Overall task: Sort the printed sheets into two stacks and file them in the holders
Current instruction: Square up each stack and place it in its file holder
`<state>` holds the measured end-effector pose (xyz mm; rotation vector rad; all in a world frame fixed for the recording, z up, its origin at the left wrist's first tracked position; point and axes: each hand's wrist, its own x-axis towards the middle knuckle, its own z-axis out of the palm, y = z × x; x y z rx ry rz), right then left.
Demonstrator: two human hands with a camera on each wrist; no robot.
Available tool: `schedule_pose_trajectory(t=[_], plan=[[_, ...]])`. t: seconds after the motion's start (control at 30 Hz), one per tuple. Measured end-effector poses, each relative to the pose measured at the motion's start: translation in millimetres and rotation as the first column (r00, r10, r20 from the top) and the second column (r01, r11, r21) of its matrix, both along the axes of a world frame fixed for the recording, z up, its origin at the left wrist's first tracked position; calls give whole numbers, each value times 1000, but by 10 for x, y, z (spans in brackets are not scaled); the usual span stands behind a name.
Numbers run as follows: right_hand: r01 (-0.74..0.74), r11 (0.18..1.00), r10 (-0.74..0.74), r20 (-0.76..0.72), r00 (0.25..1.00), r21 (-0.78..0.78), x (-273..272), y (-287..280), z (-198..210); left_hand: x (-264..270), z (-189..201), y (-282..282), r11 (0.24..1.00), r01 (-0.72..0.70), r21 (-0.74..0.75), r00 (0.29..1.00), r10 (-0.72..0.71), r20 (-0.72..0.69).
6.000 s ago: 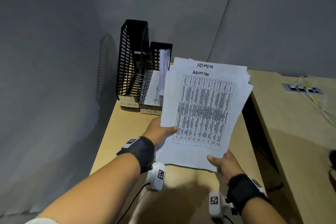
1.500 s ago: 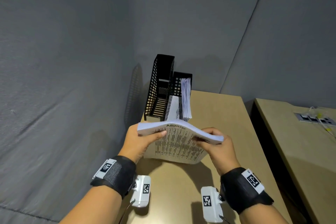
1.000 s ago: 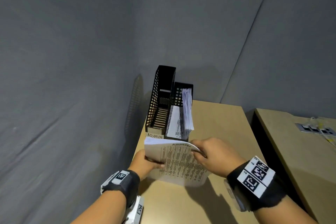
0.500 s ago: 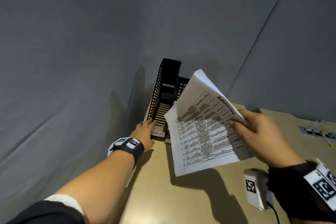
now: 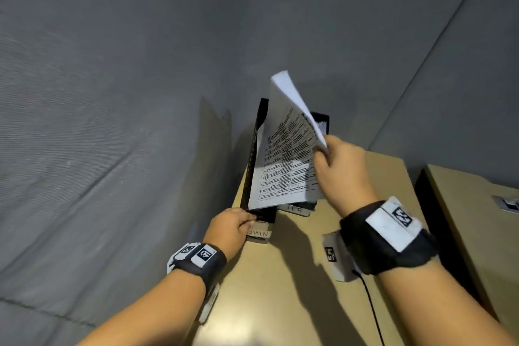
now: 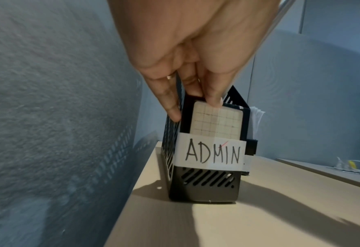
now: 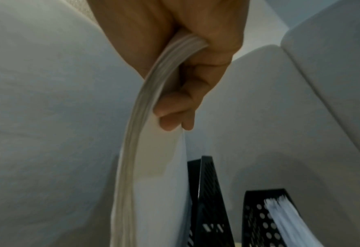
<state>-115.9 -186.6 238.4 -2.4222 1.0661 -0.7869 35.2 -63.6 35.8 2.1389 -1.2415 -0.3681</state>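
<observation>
HR holder (image 5: 295, 208) beside, apparently full.

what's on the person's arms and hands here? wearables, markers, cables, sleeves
Both forearms are bare and neither hand is gloved. The left wrist and the right wrist each carry a wide black strap with white square tags printed with black fiducial markers. A white camera module hangs under each wrist; the right one shows a marker, and a thin black cable trails from it. No sleeves are visible.

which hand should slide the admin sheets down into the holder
Right. The right hand already grips the white printed stack above the black mesh ADMIN holder; the left hand only holds that holder's front.
</observation>
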Motion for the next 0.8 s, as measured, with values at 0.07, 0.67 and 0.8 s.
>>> schedule_pose_trajectory(t=[0.07,0.67,0.8], plan=[[-5,1000,7,-60,998,22,162,50,-122,-32,-14,96,1000,-13,-14,1000,13,-18],[37,950,-63,72,995,309,317,-40,-830,-28,-10,18,992,-109,-59,986,100,-135],[55,937,-99,111,989,344,-1,-125,-970,146,66,-273,994,-105,-44,990,100,-104]])
